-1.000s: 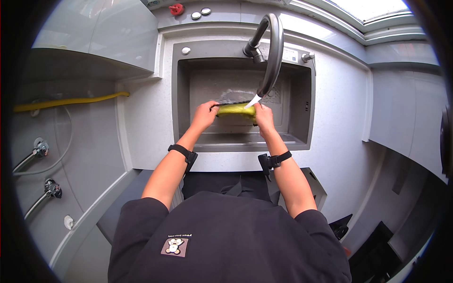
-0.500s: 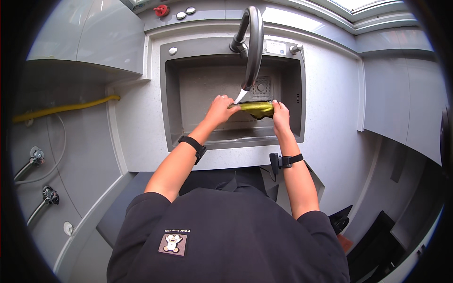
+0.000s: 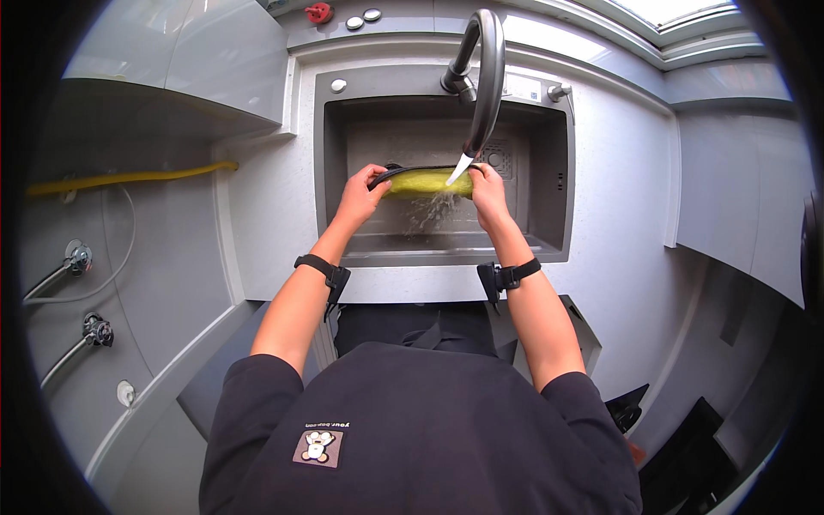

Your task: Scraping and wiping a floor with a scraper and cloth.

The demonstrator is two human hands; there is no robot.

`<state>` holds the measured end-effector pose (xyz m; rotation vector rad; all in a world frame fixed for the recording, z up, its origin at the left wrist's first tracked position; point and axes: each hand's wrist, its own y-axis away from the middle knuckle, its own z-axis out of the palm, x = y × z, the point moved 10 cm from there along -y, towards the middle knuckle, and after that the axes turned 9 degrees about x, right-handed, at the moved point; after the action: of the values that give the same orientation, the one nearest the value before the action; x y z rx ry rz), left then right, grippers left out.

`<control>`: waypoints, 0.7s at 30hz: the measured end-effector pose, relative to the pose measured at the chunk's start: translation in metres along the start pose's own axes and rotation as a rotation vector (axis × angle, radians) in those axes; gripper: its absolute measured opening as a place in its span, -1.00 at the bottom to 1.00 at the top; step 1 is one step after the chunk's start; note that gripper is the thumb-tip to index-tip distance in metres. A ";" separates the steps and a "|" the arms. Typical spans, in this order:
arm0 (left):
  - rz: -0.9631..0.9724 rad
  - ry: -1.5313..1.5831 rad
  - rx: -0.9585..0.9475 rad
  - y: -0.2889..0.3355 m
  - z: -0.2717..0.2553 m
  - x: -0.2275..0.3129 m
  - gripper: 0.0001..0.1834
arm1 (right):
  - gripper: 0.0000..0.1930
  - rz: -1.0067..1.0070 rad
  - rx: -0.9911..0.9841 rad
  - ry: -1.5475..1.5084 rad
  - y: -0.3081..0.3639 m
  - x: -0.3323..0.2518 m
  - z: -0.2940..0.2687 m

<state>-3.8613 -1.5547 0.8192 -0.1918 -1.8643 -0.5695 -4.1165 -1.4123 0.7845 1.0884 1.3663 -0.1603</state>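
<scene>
A yellow-green piece with a black edge (image 3: 416, 182), soft-looking like cloth, is stretched sideways over the sink (image 3: 343, 249). My left hand (image 3: 359, 197) grips its left end, the thumb in front of the black edge. At the other end, my right hand (image 3: 490, 197) has its fingers closed on it. Water (image 3: 460, 168) runs from the dark curved faucet (image 3: 491, 77) onto its right part and splashes off below. I cannot make out exactly what kind of article it is.
Behind the sink stand a red object (image 3: 319, 13) and two small round knobs (image 3: 354, 23). A drain (image 3: 495, 160) lies under the faucet. At left are a yellow hose (image 3: 129, 178) and wall valves (image 3: 79, 257). Grey cabinets (image 3: 730, 172) rise at right.
Both hands have moved apart, stretching the piece wider. It has shifted left relative to the faucet, so water now strikes its right part and splashes. The whole view has shifted slightly.
</scene>
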 end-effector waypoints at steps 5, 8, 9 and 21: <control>0.075 -0.409 0.055 0.002 -0.019 0.005 -0.71 | -0.74 -0.178 -0.062 0.280 0.011 -0.031 0.021; 0.271 -0.690 -0.117 0.007 0.006 0.028 -0.64 | -0.70 -0.334 -0.109 0.478 0.017 -0.044 0.023; 0.361 -0.776 -0.161 0.014 0.014 0.043 -0.65 | -0.67 -0.372 -0.154 0.531 0.017 -0.048 0.024; 0.062 -0.469 -0.145 -0.021 0.024 0.025 -0.60 | -0.65 -0.425 -0.284 0.890 -0.002 -0.044 0.027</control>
<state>-3.8994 -1.5647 0.8299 -0.5142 -2.2589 -0.6569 -4.1108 -1.4529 0.8155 0.6126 2.3296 0.2410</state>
